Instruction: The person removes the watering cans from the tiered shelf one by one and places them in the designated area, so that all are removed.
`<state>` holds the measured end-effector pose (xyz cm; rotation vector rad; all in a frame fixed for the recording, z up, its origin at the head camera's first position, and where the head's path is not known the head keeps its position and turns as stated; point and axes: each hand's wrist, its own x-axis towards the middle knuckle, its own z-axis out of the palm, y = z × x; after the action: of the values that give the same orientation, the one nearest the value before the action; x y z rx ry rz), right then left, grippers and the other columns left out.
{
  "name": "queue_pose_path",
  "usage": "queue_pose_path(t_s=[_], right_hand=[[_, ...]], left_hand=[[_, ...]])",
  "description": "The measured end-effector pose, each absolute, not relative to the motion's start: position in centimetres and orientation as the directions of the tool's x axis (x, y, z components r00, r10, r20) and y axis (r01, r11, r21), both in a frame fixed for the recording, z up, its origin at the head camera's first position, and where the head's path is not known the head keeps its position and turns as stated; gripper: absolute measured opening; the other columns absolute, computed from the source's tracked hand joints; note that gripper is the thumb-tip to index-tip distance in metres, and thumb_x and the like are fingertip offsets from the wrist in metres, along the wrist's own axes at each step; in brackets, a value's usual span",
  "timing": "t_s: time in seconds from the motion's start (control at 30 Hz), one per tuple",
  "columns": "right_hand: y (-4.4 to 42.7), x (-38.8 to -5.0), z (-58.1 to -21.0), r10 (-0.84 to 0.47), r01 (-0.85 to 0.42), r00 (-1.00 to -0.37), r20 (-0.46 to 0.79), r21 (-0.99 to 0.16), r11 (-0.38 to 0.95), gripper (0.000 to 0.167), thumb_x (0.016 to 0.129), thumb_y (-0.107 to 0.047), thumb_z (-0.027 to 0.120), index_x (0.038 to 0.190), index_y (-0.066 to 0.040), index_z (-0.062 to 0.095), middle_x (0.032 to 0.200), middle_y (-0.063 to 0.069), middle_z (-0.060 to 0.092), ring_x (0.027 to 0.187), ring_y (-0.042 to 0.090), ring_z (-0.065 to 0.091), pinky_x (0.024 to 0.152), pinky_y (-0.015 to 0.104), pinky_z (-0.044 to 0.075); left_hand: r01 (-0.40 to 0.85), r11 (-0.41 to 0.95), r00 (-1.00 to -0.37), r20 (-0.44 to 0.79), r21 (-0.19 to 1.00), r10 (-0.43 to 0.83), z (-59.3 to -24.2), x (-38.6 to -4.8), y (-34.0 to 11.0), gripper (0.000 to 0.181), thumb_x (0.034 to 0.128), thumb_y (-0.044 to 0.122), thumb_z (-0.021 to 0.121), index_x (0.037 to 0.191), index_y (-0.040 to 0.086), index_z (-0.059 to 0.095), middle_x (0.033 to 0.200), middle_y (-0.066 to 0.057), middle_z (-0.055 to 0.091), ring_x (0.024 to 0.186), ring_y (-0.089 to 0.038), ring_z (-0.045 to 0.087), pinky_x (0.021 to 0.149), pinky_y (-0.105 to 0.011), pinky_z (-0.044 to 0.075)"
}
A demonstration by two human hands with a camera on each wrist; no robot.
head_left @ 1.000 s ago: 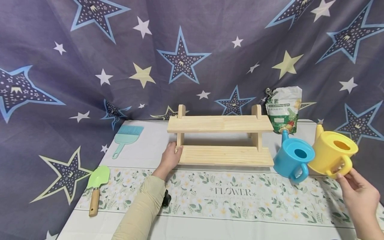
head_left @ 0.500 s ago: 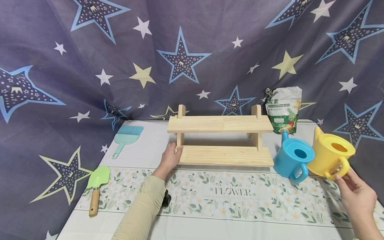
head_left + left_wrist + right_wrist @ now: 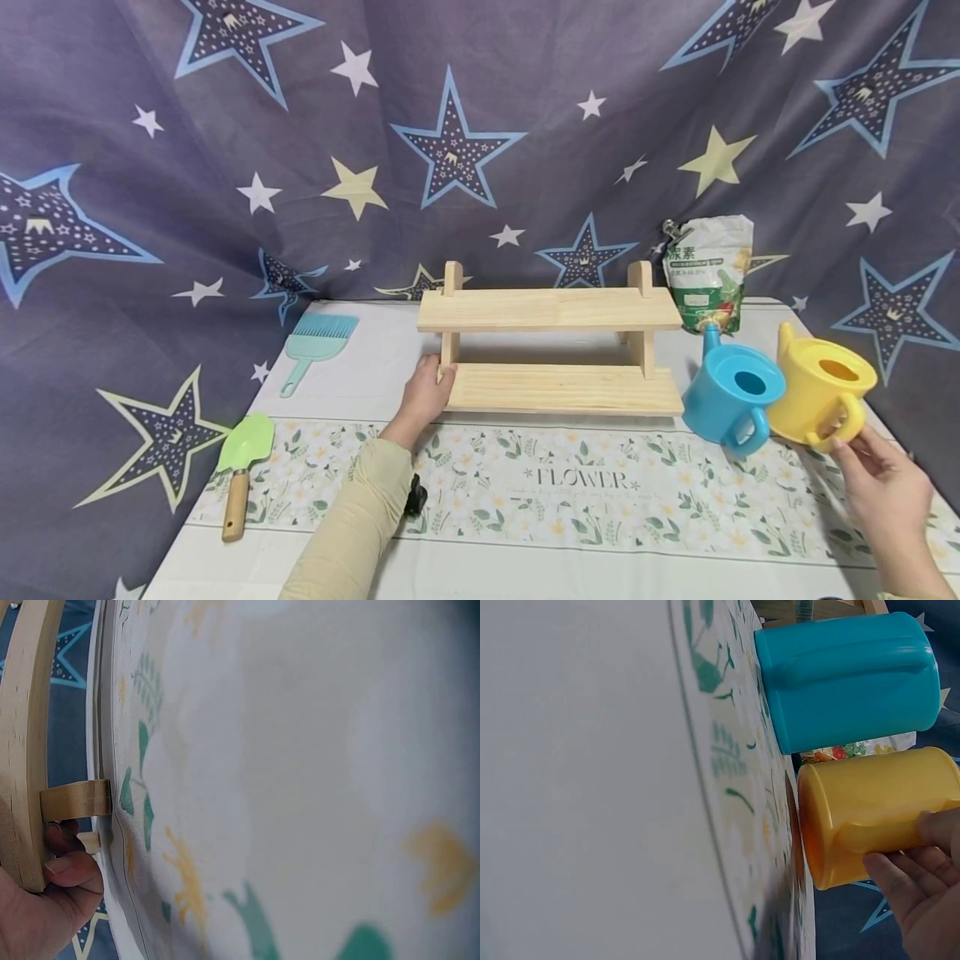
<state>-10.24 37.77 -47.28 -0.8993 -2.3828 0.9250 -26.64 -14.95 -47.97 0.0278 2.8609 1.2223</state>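
Note:
A two-tier wooden shelf [image 3: 555,390] stands in the middle of the table. My left hand [image 3: 426,390] grips the left end of its lower board; in the left wrist view the fingers [image 3: 75,870] curl under the board's edge. At the right, my right hand [image 3: 885,483] pinches the handle of a yellow watering can [image 3: 806,387] between thumb and fingers. The can is upright, just right of a blue watering can [image 3: 723,396]. Its base is close to the tabletop in the right wrist view; whether it touches, I cannot tell.
Behind the cans stands a white and green pouch [image 3: 708,275] with a metal clip. At the left lie a light-blue brush [image 3: 318,337] and a green trowel [image 3: 243,467] with a wooden handle. A floral cloth [image 3: 585,517] covers the table, and a starry curtain [image 3: 525,108] hangs behind it.
My right hand has brought the yellow watering can a little left and down, nearer the blue one. My left hand and the shelf have stayed in place.

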Motion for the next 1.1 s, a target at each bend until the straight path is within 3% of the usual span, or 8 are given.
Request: queue_pose_path(t_s=[0.17,0.33,0.57,0.83,0.9,0.97,1.03,1.1], right_hand=[[37.9,-10.3,-47.2,0.68,0.422,-0.724,0.119,-0.702,0.573,0.048,0.102,-0.015,0.053,0.148,-0.011,0.041,0.136,0.023,0.054,0.124,0.04,0.051,0.098,0.044,0.044],[38.4,-10.4,-46.9,0.639,0.433,-0.766,0.073,-0.677,0.596,0.048,0.102,-0.014,0.053,0.146,0.001,0.04,0.135,0.028,0.051,0.12,0.047,0.052,0.092,0.052,0.045],[38.9,-10.6,-46.6,0.644,0.486,-0.765,-0.003,-0.659,0.574,0.048,0.102,-0.013,0.053,0.143,0.008,0.04,0.135,0.033,0.047,0.12,0.051,0.049,0.09,0.058,0.046],[38.8,-10.2,-46.3,0.634,0.499,-0.773,0.005,-0.612,0.613,0.047,0.101,-0.016,0.057,0.137,0.012,0.044,0.131,0.036,0.049,0.116,0.053,0.05,0.082,0.058,0.05],[38.7,-9.9,-46.1,0.632,0.493,-0.775,0.017,-0.61,0.62,0.05,0.1,-0.018,0.058,0.137,0.011,0.044,0.131,0.036,0.048,0.116,0.054,0.05,0.095,0.059,0.043],[38.4,-9.6,-45.8,0.639,0.485,-0.768,0.04,-0.615,0.622,0.05,0.1,-0.018,0.059,0.139,0.01,0.043,0.131,0.035,0.048,0.116,0.054,0.05,0.111,0.06,0.025],[38.1,-9.3,-45.5,0.645,0.469,-0.761,0.072,-0.625,0.624,0.05,0.1,-0.016,0.057,0.14,0.008,0.042,0.132,0.033,0.048,0.117,0.053,0.049,0.115,0.061,0.006],[37.7,-9.0,-44.9,0.658,0.456,-0.745,0.109,-0.638,0.621,0.049,0.101,-0.015,0.055,0.143,0.006,0.041,0.134,0.031,0.048,0.119,0.052,0.049,0.116,0.06,0.004]], left_hand=[[-0.001,0.694,-0.999,-0.026,0.72,0.025,-47.9,-26.6,-14.9,0.048,0.1044,0.034,0.042,0.141,0.003,0.042,0.129,-0.013,0.048,0.121,-0.03,0.052,0.102,-0.046,0.045],[-0.01,0.694,-0.999,-0.033,0.72,0.02,-47.8,-26.6,-15.0,0.049,0.1045,0.035,0.042,0.142,0.003,0.042,0.128,-0.013,0.048,0.12,-0.03,0.053,0.101,-0.045,0.046],[-0.008,0.702,-0.999,-0.028,0.712,0.016,-47.7,-26.6,-14.9,0.048,0.1046,0.033,0.042,0.141,0.002,0.042,0.127,-0.012,0.049,0.117,-0.029,0.054,0.099,-0.044,0.048],[-0.024,0.696,-0.999,-0.048,0.718,0.015,-47.8,-26.5,-14.8,0.05,0.1045,0.035,0.04,0.145,0.005,0.038,0.13,-0.012,0.046,0.122,-0.029,0.051,0.103,-0.043,0.045],[-0.033,0.695,-0.998,-0.058,0.719,0.013,-47.8,-26.5,-14.8,0.05,0.1046,0.035,0.04,0.145,0.006,0.038,0.131,-0.011,0.046,0.123,-0.029,0.051,0.104,-0.043,0.044],[-0.034,0.694,-0.998,-0.061,0.719,0.014,-47.9,-26.5,-14.8,0.05,0.1046,0.035,0.04,0.146,0.006,0.038,0.132,-0.011,0.046,0.124,-0.029,0.05,0.104,-0.043,0.044],[-0.031,0.695,-0.998,-0.061,0.718,0.018,-47.8,-26.5,-14.9,0.05,0.1047,0.035,0.04,0.146,0.006,0.037,0.133,-0.012,0.046,0.124,-0.029,0.05,0.104,-0.043,0.044],[-0.027,0.698,-0.998,-0.055,0.715,0.018,-47.7,-26.5,-14.9,0.05,0.1048,0.034,0.04,0.146,0.005,0.037,0.132,-0.013,0.046,0.123,-0.03,0.051,0.103,-0.044,0.045]])
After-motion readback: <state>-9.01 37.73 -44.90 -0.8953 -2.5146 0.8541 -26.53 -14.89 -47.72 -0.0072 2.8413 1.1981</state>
